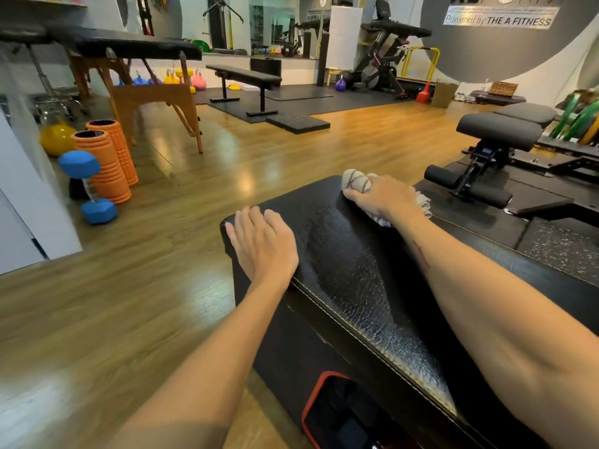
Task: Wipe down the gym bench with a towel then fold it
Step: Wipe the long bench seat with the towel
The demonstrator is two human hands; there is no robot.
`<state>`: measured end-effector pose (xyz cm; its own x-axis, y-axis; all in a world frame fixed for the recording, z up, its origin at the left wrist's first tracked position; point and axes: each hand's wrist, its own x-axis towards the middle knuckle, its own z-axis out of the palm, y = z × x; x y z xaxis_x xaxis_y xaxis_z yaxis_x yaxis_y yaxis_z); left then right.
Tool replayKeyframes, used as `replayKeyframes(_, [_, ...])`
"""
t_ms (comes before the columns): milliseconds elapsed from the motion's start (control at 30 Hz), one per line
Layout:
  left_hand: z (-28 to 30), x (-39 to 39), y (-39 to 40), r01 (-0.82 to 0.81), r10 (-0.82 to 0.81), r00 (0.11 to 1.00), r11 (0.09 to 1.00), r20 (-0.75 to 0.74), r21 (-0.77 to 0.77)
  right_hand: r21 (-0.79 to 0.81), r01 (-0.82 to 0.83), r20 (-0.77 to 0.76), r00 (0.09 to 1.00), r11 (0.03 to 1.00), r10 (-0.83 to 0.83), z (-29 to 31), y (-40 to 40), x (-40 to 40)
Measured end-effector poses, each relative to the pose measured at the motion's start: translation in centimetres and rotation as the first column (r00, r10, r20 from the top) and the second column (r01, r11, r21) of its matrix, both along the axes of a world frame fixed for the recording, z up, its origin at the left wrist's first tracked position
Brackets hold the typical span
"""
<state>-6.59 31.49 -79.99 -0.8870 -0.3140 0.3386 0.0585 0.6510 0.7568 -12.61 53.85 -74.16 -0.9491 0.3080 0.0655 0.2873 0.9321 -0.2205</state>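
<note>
- Nearest the camera, two bare forearms reach out over the black padded surface (pixel 372 286), which runs from the near right toward the middle; a red-edged black part (pixel 327 413) shows below its near side.
- Far left on the wooden floor (pixel 129 303): a yellow ball (pixel 56 137), a blue dumbbell (pixel 87 186) standing on end, and two orange foam rollers (pixel 107 157) upright side by side.
- Behind them, a wooden-legged massage table (pixel 136 47) with a black top.
- The left hand (pixel 262 244) lies flat with straight fingers on the left far corner of the surface, holding nothing.
- Far middle: a flat black bench (pixel 243 76) on dark mats, coloured kettlebells (pixel 181 77) along the wall.
- The right hand (pixel 379 196) grips the towel (pixel 356 181), fingers curled over it, pressing it onto the far end of the surface.
- The towel is bunched into a wad, pale with thin dark crossing lines; a fringed end sticks out to the right of the wrist.
- Right: an adjustable black bench (pixel 499 131) on rubber flooring; an exercise bike (pixel 382 59) far back.
</note>
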Motion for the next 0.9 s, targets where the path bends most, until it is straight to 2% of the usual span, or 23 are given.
replayKeyframes(267, [1.0, 1.0, 0.1, -0.021, 0.023, 0.999, 0.996, -0.023, 0.083, 0.025, -0.225, -0.041, 0.973, 0.974, 0.225, 0.1, -9.5, 5.7])
replayKeyframes(433, [1.3, 1.7, -0.1, -0.006, 0.006, 1.000, 0.986, -0.001, 0.164, 0.024, -0.346, -0.079, 0.934, 0.938, 0.347, -0.5, -11.5, 11.2])
replayKeyframes(767, [1.7, 2.1, -0.1, -0.019, 0.011, 0.999, 0.976, 0.034, 0.217, 0.010, -0.466, -0.093, 0.880, 0.885, 0.465, -0.4, -8.3, 19.2])
replayKeyframes(900, [1.5, 2.0, 0.0, -0.006, -0.002, 0.999, 0.976, 0.038, 0.216, 0.024, -0.347, -0.059, 0.936, 0.938, 0.348, 0.2, -6.0, 16.0])
